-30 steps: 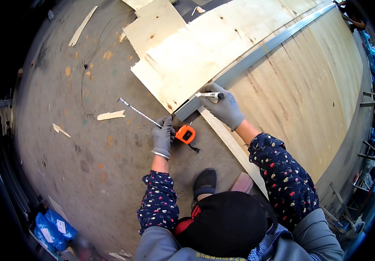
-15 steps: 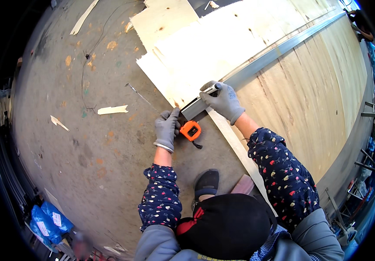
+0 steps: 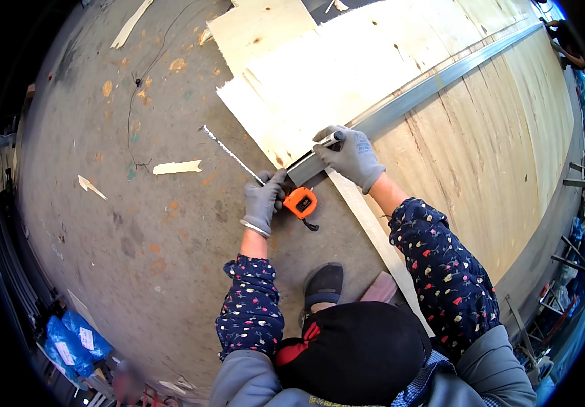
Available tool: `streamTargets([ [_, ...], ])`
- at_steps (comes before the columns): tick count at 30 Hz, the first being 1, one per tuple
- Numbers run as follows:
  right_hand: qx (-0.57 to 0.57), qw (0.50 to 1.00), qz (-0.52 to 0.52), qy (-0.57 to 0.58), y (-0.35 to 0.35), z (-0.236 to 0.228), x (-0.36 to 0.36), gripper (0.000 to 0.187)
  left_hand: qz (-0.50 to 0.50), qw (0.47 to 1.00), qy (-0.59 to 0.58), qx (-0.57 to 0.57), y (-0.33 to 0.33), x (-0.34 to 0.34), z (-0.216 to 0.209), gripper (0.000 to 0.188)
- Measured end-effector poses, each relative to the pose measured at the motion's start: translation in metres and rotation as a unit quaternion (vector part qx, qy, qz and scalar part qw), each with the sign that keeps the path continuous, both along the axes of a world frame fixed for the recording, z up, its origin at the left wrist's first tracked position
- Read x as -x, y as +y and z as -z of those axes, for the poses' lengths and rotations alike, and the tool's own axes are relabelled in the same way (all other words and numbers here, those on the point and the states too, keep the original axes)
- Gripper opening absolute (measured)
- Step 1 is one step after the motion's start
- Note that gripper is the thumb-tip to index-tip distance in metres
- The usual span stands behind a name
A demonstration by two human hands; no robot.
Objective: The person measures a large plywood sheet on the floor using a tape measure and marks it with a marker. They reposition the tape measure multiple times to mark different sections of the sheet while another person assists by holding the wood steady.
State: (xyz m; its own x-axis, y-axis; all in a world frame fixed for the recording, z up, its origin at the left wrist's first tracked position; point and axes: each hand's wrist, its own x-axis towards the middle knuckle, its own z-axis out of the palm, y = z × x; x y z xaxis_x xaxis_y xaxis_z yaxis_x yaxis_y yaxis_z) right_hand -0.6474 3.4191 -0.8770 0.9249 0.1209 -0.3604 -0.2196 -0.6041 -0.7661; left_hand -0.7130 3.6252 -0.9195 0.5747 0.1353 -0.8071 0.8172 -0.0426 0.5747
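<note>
My left hand point(image 3: 262, 203), in a grey glove, is closed at the near end of a metal bar point(image 3: 401, 105). Its fingers grip an orange tape measure point(image 3: 300, 202), whose case shows right of them. From these fingers the pale tape blade point(image 3: 233, 153) runs out over the floor to the upper left. My right hand point(image 3: 352, 159), gloved too, is bent over the bar near that end. It holds a slim silver tool with a dark round end point(image 3: 333, 140), pen-like; its tip is hidden. The bar lies lengthwise across pale plywood sheets point(image 3: 469, 163).
Ragged-edged thin wood sheets point(image 3: 258, 34) lie beyond the bar. Wood scraps point(image 3: 177, 167) and a thin dark wire point(image 3: 130, 125) are on the concrete floor. A reddish block point(image 3: 379, 288) sits by my shoe point(image 3: 324, 283). Another person's arm point(image 3: 569, 55) shows at the bar's far end.
The tape blade catches the light more brightly now and shows as a white strip. My left hand and the tape case have shifted very slightly right; my right hand is nearly still.
</note>
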Motion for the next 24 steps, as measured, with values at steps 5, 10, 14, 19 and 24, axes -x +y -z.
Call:
streamTargets([
  [5,-0.067,0.992,0.069,0.079,-0.002,0.0,0.003,0.018,0.048,0.998,0.016,0.04,-0.001,-0.001,-0.012,0.027],
  [10,-0.086,0.991,0.076,0.064,-0.002,-0.001,0.003,0.019,0.011,0.997,0.022,0.069,-0.006,0.005,-0.011,0.024],
  [14,-0.057,0.993,0.088,0.047,-0.003,0.001,0.009,0.019,0.009,0.996,0.019,0.089,-0.009,0.009,-0.01,0.021],
  [19,-0.058,0.992,0.113,-0.005,0.003,0.007,0.015,0.017,0.005,0.996,0.012,0.092,-0.01,0.011,-0.005,0.024],
  [24,-0.044,0.994,0.1,-0.011,0.005,0.018,0.014,0.015,0.012,0.997,0.013,0.081,-0.012,0.009,-0.007,0.021],
])
